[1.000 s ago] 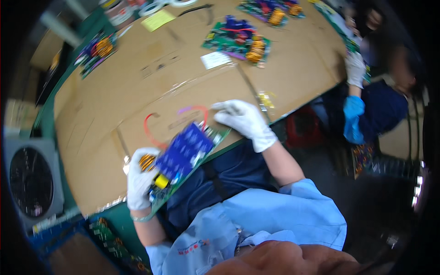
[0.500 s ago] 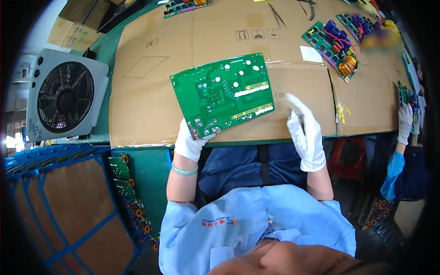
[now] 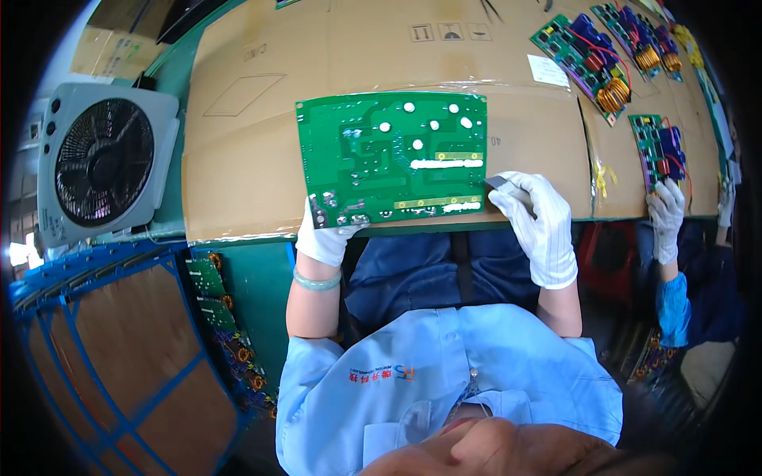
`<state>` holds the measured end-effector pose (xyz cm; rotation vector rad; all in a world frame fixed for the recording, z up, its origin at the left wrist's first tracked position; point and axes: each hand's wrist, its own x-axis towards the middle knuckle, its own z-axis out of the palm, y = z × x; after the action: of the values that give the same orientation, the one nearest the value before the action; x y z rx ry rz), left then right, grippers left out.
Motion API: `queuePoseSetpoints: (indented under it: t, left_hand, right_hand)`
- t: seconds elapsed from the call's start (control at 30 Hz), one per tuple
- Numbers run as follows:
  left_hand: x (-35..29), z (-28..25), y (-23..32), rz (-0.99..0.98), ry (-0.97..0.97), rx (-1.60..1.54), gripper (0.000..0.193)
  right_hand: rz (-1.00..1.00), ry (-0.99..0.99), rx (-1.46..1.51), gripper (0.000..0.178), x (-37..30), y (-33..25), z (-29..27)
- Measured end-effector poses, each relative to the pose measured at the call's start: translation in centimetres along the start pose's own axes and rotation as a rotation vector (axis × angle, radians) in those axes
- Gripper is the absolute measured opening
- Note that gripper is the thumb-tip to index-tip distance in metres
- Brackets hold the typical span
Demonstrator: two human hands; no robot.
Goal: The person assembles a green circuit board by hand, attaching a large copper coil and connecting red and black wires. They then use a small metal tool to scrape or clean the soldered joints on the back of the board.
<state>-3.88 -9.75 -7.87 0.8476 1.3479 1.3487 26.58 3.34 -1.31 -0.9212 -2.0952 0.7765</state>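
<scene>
A large green circuit board (image 3: pixel 361 159) faces me with its solder side, which carries white blobs and two pale strips. My left hand (image 3: pixel 324 240), in a white glove, grips it by the lower left corner, some of the fingers hidden behind. At the board's lower right edge, my gloved right hand (image 3: pixel 540 226) pinches a small dark flat piece (image 3: pixel 496 182) between thumb and fingers. The piece points at the board; whether it touches the edge I cannot tell.
Cardboard (image 3: pixel 246 174) covers the table. A box fan (image 3: pixel 109 163) stands at the left. Circuit boards with coils (image 3: pixel 587 63) lie at the far right, beside a white paper slip (image 3: pixel 548 70). A co-worker's gloved hand (image 3: pixel 667 218) touches another board (image 3: pixel 659 151).
The board has turned nearly level. My right hand has closed its fingers and come up to the board's right edge. The co-worker's hand and board have shifted leftward into view.
</scene>
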Motion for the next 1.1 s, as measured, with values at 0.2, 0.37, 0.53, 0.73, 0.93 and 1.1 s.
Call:
queuePoseSetpoints:
  t: [0.2,0.37,0.53,0.73,0.93,1.1]
  left_hand:
    - [-0.1,-0.9,-2.9,0.052,0.035,-0.005,0.036]
    - [-0.1,-2.0,-3.6,0.204,0.049,0.386,0.037]
    - [-0.2,-2.1,-3.5,0.267,0.038,0.507,0.037]
    - [-0.1,-2.1,-3.4,0.281,0.043,0.488,0.036]
    - [-0.2,-1.8,-3.4,0.283,0.058,0.465,0.035]
    - [-0.1,-1.7,-3.5,0.279,0.068,0.436,0.034]
  right_hand:
    - [-0.068,-0.123,-0.087,0.035,-0.1,0.4,-1.7]
    - [-0.214,-0.109,-0.267,0.034,0.0,1.4,-1.8]
    - [-0.230,-0.105,-0.258,0.029,0.4,1.2,-1.8]
    - [-0.254,-0.118,-0.288,0.026,0.7,0.9,-1.9]
    - [-0.298,-0.171,-0.294,0.021,0.4,1.6,-1.7]
    - [-0.310,-0.214,-0.262,0.020,0.5,1.7,-1.5]
